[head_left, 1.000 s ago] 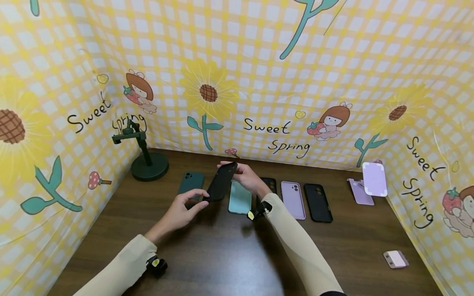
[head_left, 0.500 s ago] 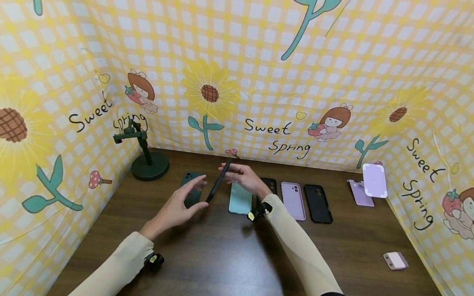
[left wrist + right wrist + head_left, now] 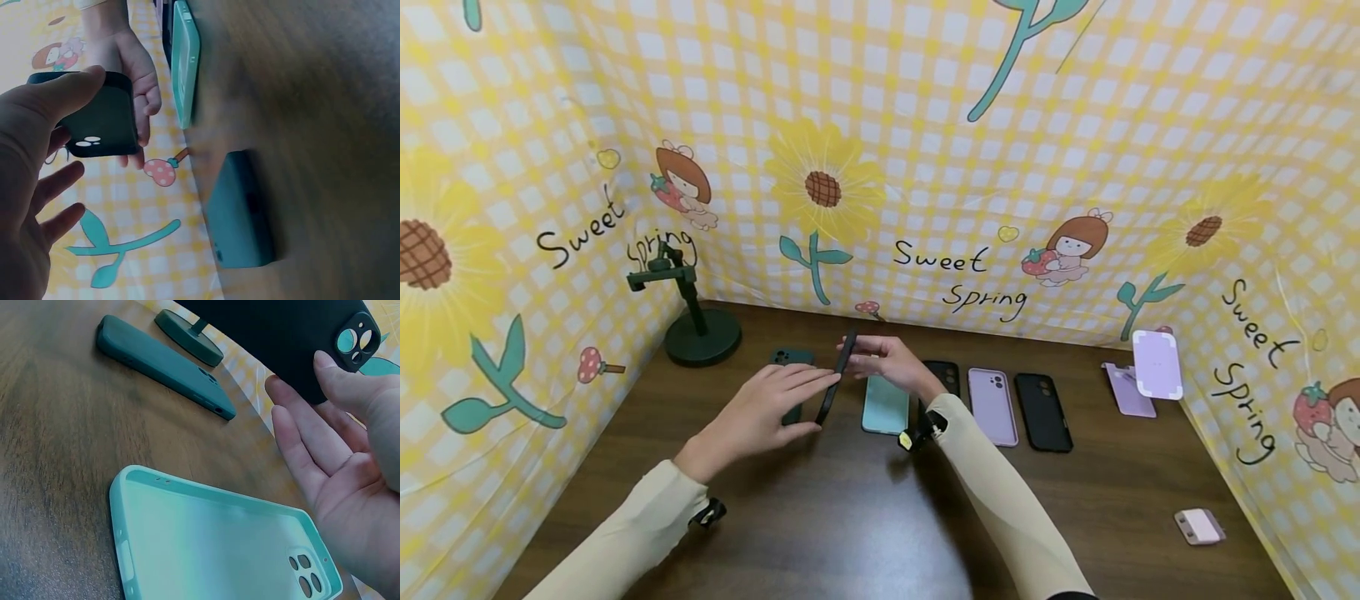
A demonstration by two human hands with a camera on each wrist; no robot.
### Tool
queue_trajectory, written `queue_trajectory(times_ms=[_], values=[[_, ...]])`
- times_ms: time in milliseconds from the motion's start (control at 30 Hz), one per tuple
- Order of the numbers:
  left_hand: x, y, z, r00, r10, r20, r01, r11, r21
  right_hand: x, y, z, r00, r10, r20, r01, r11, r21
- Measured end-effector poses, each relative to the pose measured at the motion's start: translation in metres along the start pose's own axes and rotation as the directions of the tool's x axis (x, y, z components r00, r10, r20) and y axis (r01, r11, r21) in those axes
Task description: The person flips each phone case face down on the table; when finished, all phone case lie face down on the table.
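A black phone case (image 3: 835, 383) is held tilted above the table, edge-on in the head view. My right hand (image 3: 891, 362) pinches its far end; the right wrist view shows the thumb beside the camera cutout. My left hand (image 3: 760, 412) grips the near end, thumb on the inner face in the left wrist view, other fingers spread behind. Under the left fingers lies a dark green phone case (image 3: 165, 369), back up and partly covered in the head view. A mint phone case (image 3: 206, 531), hollow side up, lies below my right hand.
To the right lie a black case (image 3: 945, 375) partly behind my wrist, a lilac case (image 3: 992, 407) and another black case (image 3: 1045, 412). A dark green stand (image 3: 703, 337) is at back left, a lilac stand (image 3: 1157, 364) at back right, a charger plug (image 3: 1200, 527) at front right.
The black case has turned from showing its broad face to edge-on, and moved slightly left and down. My left fingers came off it, then returned to it; my right hand kept its hold.
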State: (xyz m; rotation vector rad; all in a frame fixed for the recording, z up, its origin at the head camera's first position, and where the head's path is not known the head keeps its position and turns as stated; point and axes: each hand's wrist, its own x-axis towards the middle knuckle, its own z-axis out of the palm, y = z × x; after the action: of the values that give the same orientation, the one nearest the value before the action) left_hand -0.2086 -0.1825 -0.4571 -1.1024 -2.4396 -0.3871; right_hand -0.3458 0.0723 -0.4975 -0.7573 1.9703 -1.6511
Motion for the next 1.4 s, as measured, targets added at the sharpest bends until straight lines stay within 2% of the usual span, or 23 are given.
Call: queue_trajectory(times_ms=[133, 300, 567, 700, 800, 900, 933, 1000, 1033, 1133, 1233, 1300, 1400], values=[[-0.004, -0.002, 0.004, 0.997, -0.066, -0.035, 0.065, 0.998, -0.025, 0.0, -0.001, 0.001, 0.999, 0.028, -0.042, -0.027, 0.999, 0.026], [-0.009, -0.002, 0.009, 0.988, -0.126, -0.088, 0.124, 0.992, -0.023, -0.001, -0.003, 0.001, 0.995, 0.044, -0.088, -0.044, 0.999, 0.005], [-0.014, -0.004, 0.016, 0.962, -0.206, -0.179, 0.203, 0.979, -0.032, -0.001, -0.007, -0.001, 0.985, 0.023, -0.173, -0.035, 0.997, -0.069], [-0.016, -0.004, 0.019, 0.94, -0.282, -0.194, 0.271, 0.959, -0.084, 0.001, -0.008, -0.003, 0.973, -0.018, -0.232, 0.001, 0.997, -0.075], [-0.016, -0.001, 0.026, 0.902, -0.38, -0.205, 0.35, 0.921, -0.169, 0.0, -0.007, -0.005, 0.961, -0.072, -0.267, 0.05, 0.995, -0.087], [-0.014, 0.008, 0.042, 0.876, -0.463, -0.136, 0.422, 0.871, -0.251, -0.01, -0.001, -0.008, 0.946, -0.061, -0.317, 0.033, 0.995, -0.094], [-0.016, 0.009, 0.041, 0.866, -0.489, -0.103, 0.451, 0.854, -0.26, -0.007, -0.002, -0.005, 0.945, -0.056, -0.323, 0.027, 0.995, -0.094], [-0.02, 0.01, 0.039, 0.845, -0.533, -0.036, 0.51, 0.825, -0.244, 0.001, -0.004, 0.001, 0.946, -0.035, -0.322, 0.009, 0.997, -0.082], [-0.019, 0.014, 0.044, 0.837, -0.547, 0.001, 0.531, 0.813, -0.24, -0.003, -0.001, -0.001, 0.946, -0.021, -0.324, -0.003, 0.997, -0.074], [-0.015, 0.019, 0.052, 0.805, -0.591, 0.05, 0.585, 0.78, -0.222, -0.009, 0.004, -0.003, 0.954, -0.003, -0.299, -0.019, 0.997, -0.07], [-0.014, 0.018, 0.053, 0.789, -0.609, 0.081, 0.612, 0.768, -0.189, -0.01, 0.006, -0.003, 0.963, 0.006, -0.271, -0.034, 0.994, -0.1], [-0.014, 0.017, 0.052, 0.79, -0.602, 0.113, 0.613, 0.772, -0.168, -0.01, 0.006, -0.002, 0.965, 0.01, -0.262, -0.053, 0.986, -0.158], [-0.016, 0.014, 0.052, 0.79, -0.593, 0.155, 0.612, 0.779, -0.137, -0.007, 0.008, 0.003, 0.969, -0.002, -0.248, -0.072, 0.954, -0.29]])
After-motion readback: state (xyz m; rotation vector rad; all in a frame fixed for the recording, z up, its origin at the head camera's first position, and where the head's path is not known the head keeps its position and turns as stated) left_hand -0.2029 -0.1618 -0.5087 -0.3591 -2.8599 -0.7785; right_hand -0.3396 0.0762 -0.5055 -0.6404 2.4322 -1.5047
